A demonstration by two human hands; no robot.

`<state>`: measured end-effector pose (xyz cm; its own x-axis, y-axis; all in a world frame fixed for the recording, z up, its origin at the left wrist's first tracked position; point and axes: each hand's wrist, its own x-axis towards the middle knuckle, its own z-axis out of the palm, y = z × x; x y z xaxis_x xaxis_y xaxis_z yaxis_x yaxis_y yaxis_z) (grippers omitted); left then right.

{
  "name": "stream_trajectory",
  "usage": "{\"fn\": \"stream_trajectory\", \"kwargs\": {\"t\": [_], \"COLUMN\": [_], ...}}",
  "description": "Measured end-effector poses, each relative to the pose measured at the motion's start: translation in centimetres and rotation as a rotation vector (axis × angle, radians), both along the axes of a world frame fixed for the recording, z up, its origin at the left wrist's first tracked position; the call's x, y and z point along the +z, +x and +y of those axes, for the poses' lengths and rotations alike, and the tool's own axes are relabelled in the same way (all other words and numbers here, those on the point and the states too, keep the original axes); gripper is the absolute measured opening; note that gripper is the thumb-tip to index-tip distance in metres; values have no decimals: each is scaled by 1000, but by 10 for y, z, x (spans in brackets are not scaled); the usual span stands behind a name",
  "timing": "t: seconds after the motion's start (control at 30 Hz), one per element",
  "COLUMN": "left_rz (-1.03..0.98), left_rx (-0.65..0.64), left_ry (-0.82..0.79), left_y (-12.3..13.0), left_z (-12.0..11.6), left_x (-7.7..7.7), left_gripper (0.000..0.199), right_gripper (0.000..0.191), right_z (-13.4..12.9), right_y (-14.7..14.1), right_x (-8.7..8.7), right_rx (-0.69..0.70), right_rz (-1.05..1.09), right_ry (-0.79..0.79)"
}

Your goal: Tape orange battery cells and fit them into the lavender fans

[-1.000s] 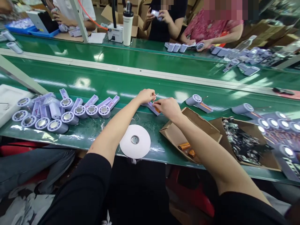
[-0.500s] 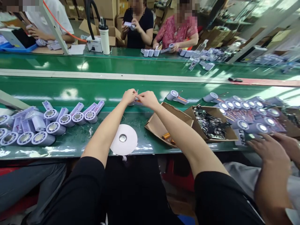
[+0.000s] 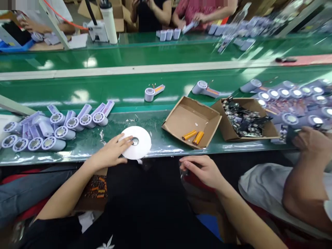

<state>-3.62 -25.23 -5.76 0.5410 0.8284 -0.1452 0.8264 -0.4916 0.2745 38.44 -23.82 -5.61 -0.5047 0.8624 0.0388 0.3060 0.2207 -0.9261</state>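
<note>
So, white roll (image 3: 143, 143): flat, round, partly under left hand (image 3: 110, 152).
left hand: spread, touching, not gripping.
right hand (image 3: 204, 170): half-curled, farther right; can't tell grip.

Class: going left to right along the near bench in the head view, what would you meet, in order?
Group of lilac housings → white roll → open cardboard box with two orange cylinders → box of black parts → co-worker's hand.
</note>
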Motion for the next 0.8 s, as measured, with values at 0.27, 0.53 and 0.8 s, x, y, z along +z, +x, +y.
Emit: {"fn": "stream_trajectory", "kwargs": {"t": [0.27,0.53,0.8], "left_rz": [-260,-401,-387], "left_rx": [27,284,288], "left_ry": [358,643,669], "left_y": [38,37,49], "left_z": [-12,-8,-15], "left_x": [-11,-63,-71], "left_gripper": [63,69,73], "right_gripper": [33,23,31], "right_z": [-35,11,128], "right_y": [-89,-70,19], "right_x": [-33,20,40], "right_rx": [260,783,184], "right_rz": [135,-640,-926], "right_ry": [-249,91,508]}}
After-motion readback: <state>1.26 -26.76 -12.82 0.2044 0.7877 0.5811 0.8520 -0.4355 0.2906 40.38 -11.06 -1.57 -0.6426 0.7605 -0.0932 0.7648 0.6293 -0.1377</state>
